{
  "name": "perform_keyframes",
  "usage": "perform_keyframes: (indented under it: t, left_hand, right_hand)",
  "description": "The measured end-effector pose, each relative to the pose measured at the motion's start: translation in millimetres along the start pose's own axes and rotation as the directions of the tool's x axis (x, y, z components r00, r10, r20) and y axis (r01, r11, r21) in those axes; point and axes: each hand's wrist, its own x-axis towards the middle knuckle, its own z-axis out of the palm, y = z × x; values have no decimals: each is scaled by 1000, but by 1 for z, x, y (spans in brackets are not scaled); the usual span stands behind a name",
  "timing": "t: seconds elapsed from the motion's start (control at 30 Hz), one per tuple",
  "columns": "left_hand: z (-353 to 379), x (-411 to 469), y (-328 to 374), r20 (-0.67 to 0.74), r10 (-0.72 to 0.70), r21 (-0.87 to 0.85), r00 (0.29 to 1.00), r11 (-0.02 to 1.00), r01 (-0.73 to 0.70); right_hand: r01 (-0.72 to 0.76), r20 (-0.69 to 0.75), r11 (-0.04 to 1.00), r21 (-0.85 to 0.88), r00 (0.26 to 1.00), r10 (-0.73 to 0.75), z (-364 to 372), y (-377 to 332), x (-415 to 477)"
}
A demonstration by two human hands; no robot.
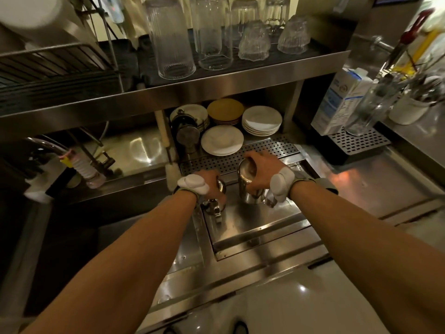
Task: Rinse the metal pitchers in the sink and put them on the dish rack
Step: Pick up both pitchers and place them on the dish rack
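Note:
Two metal pitchers stand on a steel drain tray (252,227) in front of me. My left hand (210,183) grips the smaller pitcher (215,204) from above, covering most of it; its handle points toward me. My right hand (261,169) holds the taller pitcher (248,186) by the rim and side; a brownish residue shows inside. The sink (79,239) lies dark at the lower left, under a faucet with a ribbed hose (84,169). The dish rack (55,66) stands on the upper shelf at the left.
Upturned glasses (171,42) fill the shelf above. Stacked saucers (261,120) and plates (221,139) sit behind a perforated strip (265,150). A milk carton (342,100), a glass (368,109) and a cup of utensils (414,102) stand at the right.

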Motion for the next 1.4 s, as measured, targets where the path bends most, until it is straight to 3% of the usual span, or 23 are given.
perform_keyframes:
  t: [0.17, 0.3, 0.63, 0.8, 1.07, 1.3, 1.4]
  left_hand:
    - [-26, -19, -8, -71, -28, -117, 997, 993, 19]
    - [-45, -46, -29, -95, -11, -110, 995, 994, 1]
    - [-12, -123, -154, -117, -192, -170, 974, 970, 171]
    - [14, -134, -222, -66, -290, -137, 955, 950, 279]
    - [51, -132, -286, -89, -318, -172, 944, 938, 300]
    - [31, -119, -314, -270, -364, -350, 891, 899, 262]
    - [59, -116, -307, -49, -269, -228, 962, 941, 251]
  right_hand:
    - [34, -6, 999, 1, 999, -34, -7, -18, 1]
    - [138, -21, 990, 2, 990, -138, -5, -56, 7]
    - [378, 118, 925, 40, 917, -380, 54, -193, 24]
    - [325, 246, 946, 9, 916, -317, 104, -230, 38]
    - [210, 334, 977, 32, 919, -209, 162, -249, 44]
    - [117, 40, 986, 122, 992, -123, 161, -255, 65]
    - [105, 289, 994, 14, 952, -105, 187, -250, 51]
